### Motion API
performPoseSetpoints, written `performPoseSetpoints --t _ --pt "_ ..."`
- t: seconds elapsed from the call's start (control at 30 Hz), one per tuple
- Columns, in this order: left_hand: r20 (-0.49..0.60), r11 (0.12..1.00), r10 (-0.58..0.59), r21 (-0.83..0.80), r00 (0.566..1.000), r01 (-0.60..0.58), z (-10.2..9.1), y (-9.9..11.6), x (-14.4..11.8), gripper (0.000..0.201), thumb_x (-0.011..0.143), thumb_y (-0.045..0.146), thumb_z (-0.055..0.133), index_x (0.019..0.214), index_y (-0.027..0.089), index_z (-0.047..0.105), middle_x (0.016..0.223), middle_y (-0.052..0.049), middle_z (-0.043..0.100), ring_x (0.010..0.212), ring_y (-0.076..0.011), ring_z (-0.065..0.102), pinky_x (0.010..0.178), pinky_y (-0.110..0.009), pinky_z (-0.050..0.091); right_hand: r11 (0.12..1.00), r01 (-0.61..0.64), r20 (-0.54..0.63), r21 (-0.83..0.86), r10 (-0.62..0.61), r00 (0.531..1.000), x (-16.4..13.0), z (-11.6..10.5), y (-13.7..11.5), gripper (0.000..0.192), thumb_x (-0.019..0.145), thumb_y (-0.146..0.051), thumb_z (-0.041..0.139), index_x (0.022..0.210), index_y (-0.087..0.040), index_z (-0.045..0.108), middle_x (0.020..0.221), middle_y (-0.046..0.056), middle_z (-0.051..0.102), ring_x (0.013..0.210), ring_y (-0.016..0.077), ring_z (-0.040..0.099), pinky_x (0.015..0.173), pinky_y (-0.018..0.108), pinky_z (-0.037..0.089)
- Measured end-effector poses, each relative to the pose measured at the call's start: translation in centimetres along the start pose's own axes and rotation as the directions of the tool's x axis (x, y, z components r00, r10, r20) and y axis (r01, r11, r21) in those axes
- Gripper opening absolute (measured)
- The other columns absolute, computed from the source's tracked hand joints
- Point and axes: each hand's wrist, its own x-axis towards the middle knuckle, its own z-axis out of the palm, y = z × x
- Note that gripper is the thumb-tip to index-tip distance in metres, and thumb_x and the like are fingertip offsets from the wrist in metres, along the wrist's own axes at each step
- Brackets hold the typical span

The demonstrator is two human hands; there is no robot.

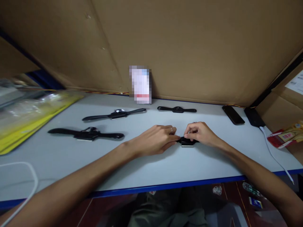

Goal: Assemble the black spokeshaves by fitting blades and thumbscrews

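A small black watch body [187, 142] is being pinched between both hands, lying flat on the bench a little right of the middle and nearer the front edge than the back. The fingertips of the right hand [201, 134] are being closed on its right end from above, and the fingers of the left hand [156, 138], one of them ringed, are being pressed against its left end; both grips are drawn together on the piece, though how firmly cannot be told.

The piece is being judged as light and rigid in the case, with a pale underside showing at its lower rim. A glossy face is likely to be slippery and easily scratched, so the hold is best taken at the case sides rather than on the face. Any strap on it is hidden under the hands.

Further out, three complete watches with soft black straps are being left laid out flat: one [177, 109] toward the back edge, one [115, 114] left of it, one [86, 134] nearer the left front. A dark phone [233, 114] and a black charger [253, 117] with a white cable [272, 151] are lying by the back right corner. Yellow-edged packets [28, 116] are lying at the left edge.
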Motion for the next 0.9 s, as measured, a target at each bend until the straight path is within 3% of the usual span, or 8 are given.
performPoseSetpoints --t 0.13,0.3,0.47,0.67,0.8,0.9 --pt "0.0 1.0 -0.001 -0.02 1.0 0.0 0.1 -0.1 0.0 0.029 0.101 0.022 0.046 0.117 0.025 0.071 0.092 -0.005 0.065 0.076 -0.0171 0.062 0.063 -0.03 0.042 0.996 0.026 0.014 0.085 -0.027 1.0 0.4 -0.3 0.7 0.01 0.08 -0.026 0.071 0.073 -0.019 0.068 0.067 -0.001 0.061 0.064 0.0126 0.051 0.063 0.028 0.038" --pt "0.002 0.999 -0.012 -0.035 1.0 0.012 0.3 0.0 0.0 0.029 0.102 0.023 0.045 0.115 0.024 0.071 0.093 -0.005 0.066 0.077 -0.0178 0.063 0.064 -0.031 0.044 0.988 -0.066 0.042 0.141 0.06 0.997 0.4 -0.1 0.2 0.011 0.08 -0.023 0.069 0.072 -0.018 0.063 0.065 -0.001 0.063 0.061 0.0125 0.053 0.061 0.028 0.039" --pt "-0.011 0.999 -0.01 -0.05 1.0 0.009 0.2 0.1 0.1 0.031 0.103 0.024 0.044 0.116 0.024 0.071 0.093 -0.005 0.066 0.076 -0.0175 0.062 0.063 -0.031 0.044 0.982 0.001 -0.072 -0.189 -0.015 0.997 -0.1 -0.1 -0.7 0.023 0.085 -0.02 0.068 0.067 -0.02 0.054 0.063 -0.003 0.057 0.06 0.0119 0.047 0.062 0.029 0.033" --pt "-0.014 0.998 -0.004 -0.058 1.0 0.004 0.0 0.1 0.0 0.03 0.103 0.023 0.044 0.113 0.023 0.072 0.094 -0.006 0.067 0.076 -0.0175 0.063 0.064 -0.031 0.044 0.814 0.058 -0.098 -0.577 -0.14 0.985 -0.7 0.8 -0.9 0.026 0.094 -0.024 0.058 0.069 -0.02 0.053 0.067 0.001 0.059 0.061 0.0136 0.041 0.061 0.032 0.026" --pt "-0.012 0.998 -0.001 -0.059 1.0 0.001 0.1 0.0 0.0 0.029 0.103 0.023 0.044 0.108 0.022 0.072 0.091 -0.006 0.066 0.077 -0.0176 0.063 0.064 -0.031 0.044 0.716 0.075 -0.073 -0.694 -0.173 0.982 -1.1 1.1 -1.1 0.024 0.095 -0.02 0.052 0.073 -0.018 0.062 0.068 0.003 0.058 0.059 0.0135 0.038 0.061 0.033 0.022" --pt "-0.012 0.999 -0.007 -0.052 1.0 0.007 0.2 0.0 0.0 0.029 0.103 0.023 0.045 0.112 0.022 0.072 0.092 -0.006 0.066 0.078 -0.0177 0.063 0.066 -0.03 0.045 0.755 0.092 -0.108 -0.649 -0.212 0.971 -1.2 0.6 -1.3 0.026 0.096 -0.022 0.054 0.074 -0.017 0.066 0.071 0.004 0.06 0.062 0.0139 0.042 0.062 0.033 0.025"
